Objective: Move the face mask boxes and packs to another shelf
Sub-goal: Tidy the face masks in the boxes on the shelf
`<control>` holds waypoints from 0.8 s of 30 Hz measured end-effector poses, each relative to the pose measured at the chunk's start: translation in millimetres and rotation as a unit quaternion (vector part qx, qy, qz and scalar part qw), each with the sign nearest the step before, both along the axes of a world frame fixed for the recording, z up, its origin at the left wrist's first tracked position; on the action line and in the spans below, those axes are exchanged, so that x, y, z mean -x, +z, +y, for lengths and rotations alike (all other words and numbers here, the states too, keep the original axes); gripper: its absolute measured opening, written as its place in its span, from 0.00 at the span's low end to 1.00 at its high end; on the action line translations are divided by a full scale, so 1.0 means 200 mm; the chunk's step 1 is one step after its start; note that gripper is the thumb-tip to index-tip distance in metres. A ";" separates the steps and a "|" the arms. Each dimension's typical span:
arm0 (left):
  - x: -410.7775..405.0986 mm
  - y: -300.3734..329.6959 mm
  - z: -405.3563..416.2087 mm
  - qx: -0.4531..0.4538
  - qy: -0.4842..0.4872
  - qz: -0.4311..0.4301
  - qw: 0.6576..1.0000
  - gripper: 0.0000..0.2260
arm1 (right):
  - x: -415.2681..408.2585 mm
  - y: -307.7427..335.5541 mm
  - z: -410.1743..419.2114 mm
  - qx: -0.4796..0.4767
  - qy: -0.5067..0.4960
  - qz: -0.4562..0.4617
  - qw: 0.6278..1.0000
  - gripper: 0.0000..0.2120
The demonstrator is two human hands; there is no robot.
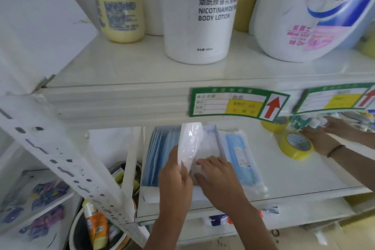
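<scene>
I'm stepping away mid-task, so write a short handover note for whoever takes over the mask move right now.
Left hand grips a white plastic-wrapped mask pack, tilted up out of the open white mask box.
Right hand rests open inside that box, on the packs.
Blue masks in a clear flat pack lie beside the box on the right; a row of blue masks stands on its left.
Done: nothing visibly moved off this white middle shelf.
Left: box and packs all still to move.

Head view, close, looking forward and down (wide-angle), facing shelf (284,176)
</scene>
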State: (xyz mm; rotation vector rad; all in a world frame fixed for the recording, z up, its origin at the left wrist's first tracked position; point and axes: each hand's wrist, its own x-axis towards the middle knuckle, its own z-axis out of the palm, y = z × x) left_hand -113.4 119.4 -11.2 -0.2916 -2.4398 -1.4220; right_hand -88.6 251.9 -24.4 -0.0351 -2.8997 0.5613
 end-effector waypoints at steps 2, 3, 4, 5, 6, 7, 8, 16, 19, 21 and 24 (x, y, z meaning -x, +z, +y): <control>-0.01 0.01 0.01 0.022 0.004 -0.008 1.000 0.24 | 0.00 0.00 -0.02 -0.046 -0.034 -0.014 0.998 0.12; -0.02 0.01 0.01 0.033 0.005 -0.016 0.999 0.24 | 0.00 0.00 -0.03 -0.057 -0.054 -0.031 0.996 0.12; -0.03 0.01 0.01 0.044 0.006 -0.024 0.999 0.25 | 0.01 0.01 -0.04 -0.055 -0.075 -0.048 0.995 0.13; -0.03 0.01 0.01 0.056 0.004 -0.032 0.998 0.26 | 0.02 0.01 -0.05 -0.047 -0.093 -0.058 0.993 0.12; -0.03 0.01 0.01 0.072 -0.001 -0.038 0.997 0.27 | 0.03 0.01 -0.05 -0.040 -0.107 -0.061 0.992 0.11; -0.04 0.02 0.02 0.089 -0.007 -0.039 0.995 0.29 | 0.04 0.01 -0.06 -0.035 -0.119 -0.064 0.990 0.10; -0.04 0.02 0.02 0.106 -0.014 -0.038 0.994 0.29 | 0.05 0.02 -0.06 -0.031 -0.127 -0.066 0.989 0.10; 0.02 0.10 0.11 0.266 -0.015 -0.024 0.963 0.21 | 0.06 0.01 -0.07 -0.009 -0.151 -0.041 0.988 0.16; 0.03 0.10 0.17 0.282 -0.003 -0.026 0.959 0.27 | 0.05 0.01 -0.07 -0.002 -0.146 -0.047 0.988 0.24; 0.02 0.08 0.20 0.270 0.002 -0.035 0.962 0.30 | 0.05 0.01 -0.07 -0.011 -0.147 -0.055 0.988 0.25; 0.02 0.05 0.19 0.207 -0.010 -0.062 0.976 0.32 | 0.05 0.02 -0.07 -0.015 -0.138 -0.042 0.989 0.24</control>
